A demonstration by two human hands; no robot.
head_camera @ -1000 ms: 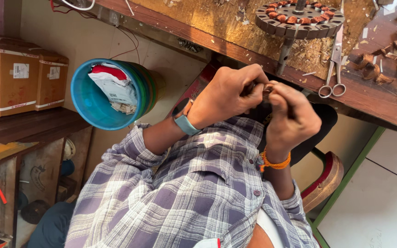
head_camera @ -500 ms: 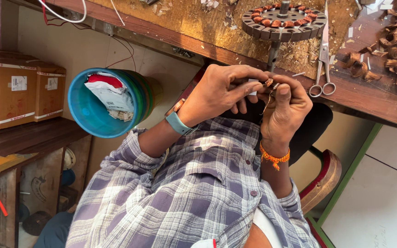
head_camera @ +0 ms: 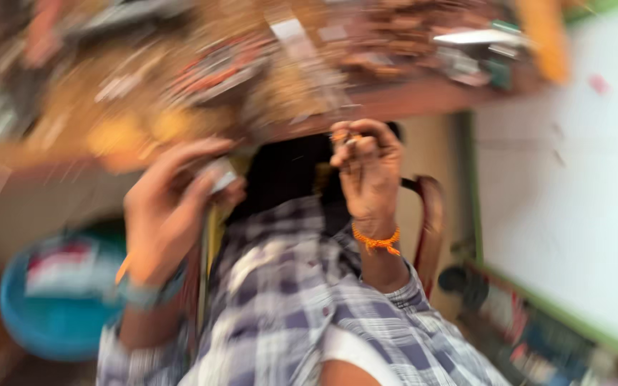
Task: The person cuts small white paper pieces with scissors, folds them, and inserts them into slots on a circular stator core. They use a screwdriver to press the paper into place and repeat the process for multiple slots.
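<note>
The right hand point(head_camera: 368, 171) is raised in front of the bench edge, its fingers curled tightly inward and their tips bunched at the top; a small pale and orange piece point(head_camera: 345, 137) is pinched there, too blurred and too small for its long axis or its pointing to be told; an orange thread band point(head_camera: 376, 240) is worn round the wrist below. The left hand point(head_camera: 169, 211) is held lower and well apart from the right, half closed, thumb and fingers folded around a small pale object point(head_camera: 221, 177) at the fingertips; the object's shape and direction cannot be made out through the smear, though it is seen just beside the thumb, toward the dark shape between the two hands; a teal wristband point(head_camera: 144, 292) sits on that wrist. Both forearms are covered by rolled sleeves of a checked grey and white shirt point(head_camera: 302, 314). Beyond the hands a cluttered wooden workbench point(head_camera: 409, 100) runs across the top, its contents smeared beyond telling; a blue bucket point(head_camera: 51, 322) holding a white and red wrapper is seen low on the left; a white wall point(head_camera: 574, 186) fills the right side, with a green-edged rack point(head_camera: 538, 329) at its foot.
</note>
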